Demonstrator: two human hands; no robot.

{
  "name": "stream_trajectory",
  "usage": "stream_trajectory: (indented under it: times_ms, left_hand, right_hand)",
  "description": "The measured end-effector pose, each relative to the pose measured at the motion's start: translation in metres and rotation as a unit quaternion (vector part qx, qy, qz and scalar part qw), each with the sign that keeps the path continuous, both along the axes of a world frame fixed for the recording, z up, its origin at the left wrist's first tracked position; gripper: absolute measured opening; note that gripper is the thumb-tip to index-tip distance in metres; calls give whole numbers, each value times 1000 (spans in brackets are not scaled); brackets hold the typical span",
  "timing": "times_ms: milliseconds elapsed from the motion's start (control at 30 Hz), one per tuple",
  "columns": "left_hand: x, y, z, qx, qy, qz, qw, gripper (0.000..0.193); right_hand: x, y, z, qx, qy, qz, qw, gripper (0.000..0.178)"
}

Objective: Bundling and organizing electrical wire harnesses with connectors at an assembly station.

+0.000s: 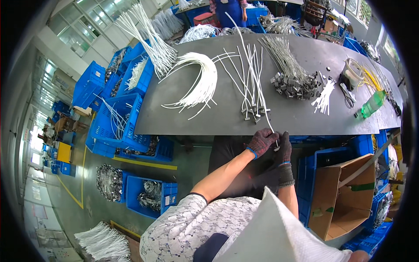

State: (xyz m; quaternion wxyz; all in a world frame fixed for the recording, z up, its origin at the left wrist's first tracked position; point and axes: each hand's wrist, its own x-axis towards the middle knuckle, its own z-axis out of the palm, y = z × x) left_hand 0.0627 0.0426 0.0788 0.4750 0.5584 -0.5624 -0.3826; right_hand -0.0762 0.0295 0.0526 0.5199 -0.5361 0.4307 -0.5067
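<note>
My left hand (262,143), in a dark knit glove, is closed in a pinch on a long white cord (258,87) near its lower end, at the table's near edge. The cord runs up over the table to the far side. Beside it my right hand (284,150), also gloved, is closed around the cord's end, where a small pale tip shows; its exact grip is partly hidden. Just beyond the hands lie several white cords with small metal end pieces (253,114). A curved bundle of white cords (205,81) lies to their left.
Wire strands with metal blocks (297,85), short white pieces (324,97), a green bottle (373,104) and a tape roll (352,72) lie on the grey table (152,118). Blue crates (115,122) stand left, an open cardboard box (325,196) right. Another person (229,11) stands across.
</note>
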Motion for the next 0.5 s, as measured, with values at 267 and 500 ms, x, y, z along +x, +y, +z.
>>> stream_trajectory:
  times_ms: [267,500]
  left_hand:
    - [8,-2,11,64,20,-17,998,26]
    - [52,-38,35,70,-79,-41,994,33]
  right_hand:
    - [9,-26,-39,-2,64,35,997,29]
    - [29,-37,-15,55,-4,-22,998,44]
